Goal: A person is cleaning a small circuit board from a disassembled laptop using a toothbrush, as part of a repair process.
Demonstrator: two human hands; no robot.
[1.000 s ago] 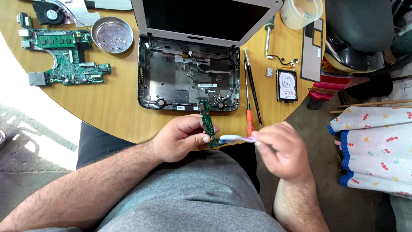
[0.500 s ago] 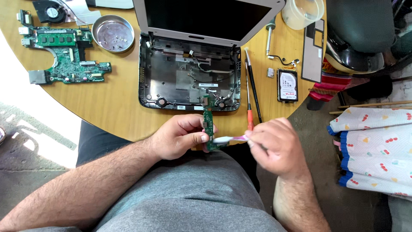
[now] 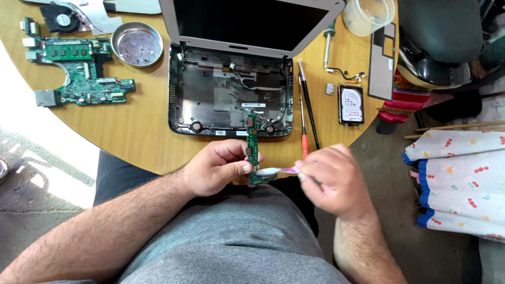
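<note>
Two hands are at work just above the person's lap, at the near edge of the round wooden table (image 3: pixel 137 137). Left hand (image 3: pixel 218 173) pinches a narrow green circuit board (image 3: pixel 253 147), held upright between thumb and fingers. Right hand (image 3: pixel 336 181) is closed round the handle of a small brush (image 3: pixel 276 171), its pale head lying against the lower end of the board.

Judgement: the step in hand is brushing the small board clean. The next move calls for a steady left grip and light strokes along the board's length, kept clear of its connectors.

Beyond the hands sits the opened laptop base (image 3: pixel 231 100), emptied, its screen tilted back. Just right of it lie a red-handled screwdriver (image 3: pixel 303 126) and a dark tool alongside, then a hard drive (image 3: pixel 351 103). Farther left rest the green mainboard (image 3: pixel 79 79) and a round metal dish (image 3: pixel 137 43) holding small screws. A clear plastic cup (image 3: pixel 368 16) stands at the far right.
</note>
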